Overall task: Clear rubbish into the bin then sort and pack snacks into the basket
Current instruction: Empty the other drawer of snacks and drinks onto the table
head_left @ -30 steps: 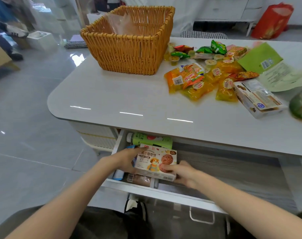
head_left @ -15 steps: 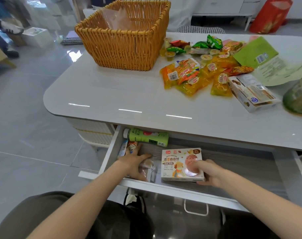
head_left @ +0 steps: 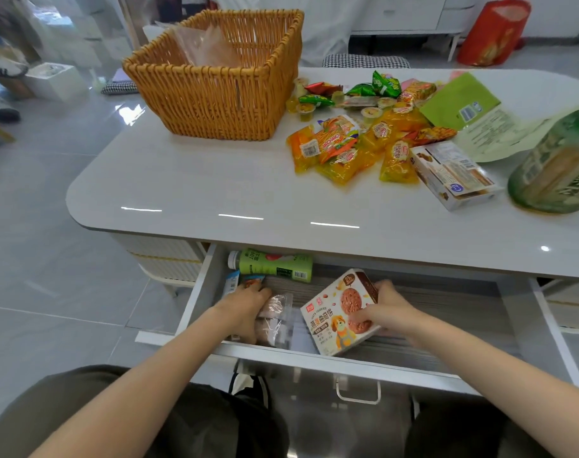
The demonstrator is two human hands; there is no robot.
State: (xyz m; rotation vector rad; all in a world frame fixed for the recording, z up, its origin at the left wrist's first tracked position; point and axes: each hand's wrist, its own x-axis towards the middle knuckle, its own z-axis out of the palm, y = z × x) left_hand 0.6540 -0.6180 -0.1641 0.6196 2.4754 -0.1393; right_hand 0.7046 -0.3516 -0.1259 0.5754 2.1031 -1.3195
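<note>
1. Right hand (head_left: 385,309): fingers curled over the far right edge of the cookie box (head_left: 339,312), fingertips pressed on its printed face. It holds the box.
2. Left hand (head_left: 245,309): fingers bent down over a clear packet (head_left: 278,317). The fingertips are hidden, so I cannot tell whether they have closed on it.
3. Location: the box is inside the open drawer (head_left: 347,361), tilted. Its raised end is under the right fingers and its low corner is near the drawer front. It lies just beside the left fingers, with the clear packet between them.
4. Handling, as a judgement: a thin carton, light and stiff along its edges but easily dented on the broad faces. The glossy print may slip under flat fingertips. The best hold is across the narrow sides, thumb opposite the fingers, which the present grip only partly achieves.
5. Appearance: a pale cream carton with a large brown cookie pictured under the right fingertips, a cartoon dog below them, a red logo at the corner nearer the left hand and a dark brown end panel by the right knuckles.
6. Beyond both sets of fingers: a green bottle (head_left: 274,264) lies at the drawer's back. The wicker basket (head_left: 215,104) stands on the table (head_left: 198,186), well apart from either hand, with loose yellow snack packets (head_left: 347,150) beside it.
</note>
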